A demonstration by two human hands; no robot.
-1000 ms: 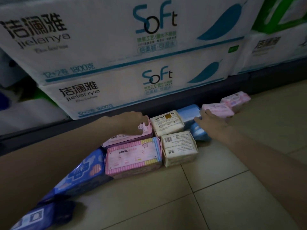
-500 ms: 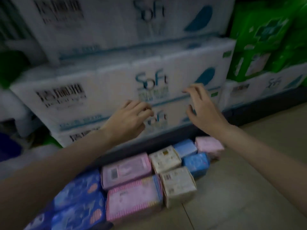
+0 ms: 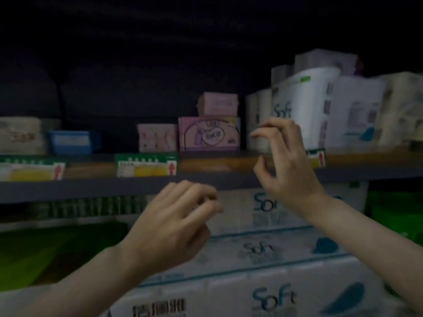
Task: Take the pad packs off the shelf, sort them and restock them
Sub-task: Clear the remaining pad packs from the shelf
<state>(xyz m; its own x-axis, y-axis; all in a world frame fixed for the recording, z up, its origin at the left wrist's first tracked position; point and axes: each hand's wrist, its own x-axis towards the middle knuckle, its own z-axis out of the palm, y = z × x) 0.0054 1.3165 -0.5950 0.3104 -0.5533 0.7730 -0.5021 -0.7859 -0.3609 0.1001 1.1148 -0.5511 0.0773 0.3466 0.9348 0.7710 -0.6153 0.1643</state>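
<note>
On the shelf (image 3: 206,162) at twelve o'clock, pink packs (image 3: 209,135) remain: one wide pack with a small pack (image 3: 217,104) stacked on top, another at its nine o'clock, a blue pack (image 3: 73,141) further left. Both hands are empty, fingers loosely curled. Right hand (image 3: 283,161) is raised near the shelf edge, left hand (image 3: 174,223) lower, at seven o'clock from it. Risk, as I judge it: pulling the wide pack first could tip the small one off; dim light and blur could cause a mis-sort.

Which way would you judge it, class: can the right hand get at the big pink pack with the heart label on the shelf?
Probably yes: the right hand is raised, holding nothing, just right of the big pink pack, whose front faces out unblocked at the shelf edge.
</note>
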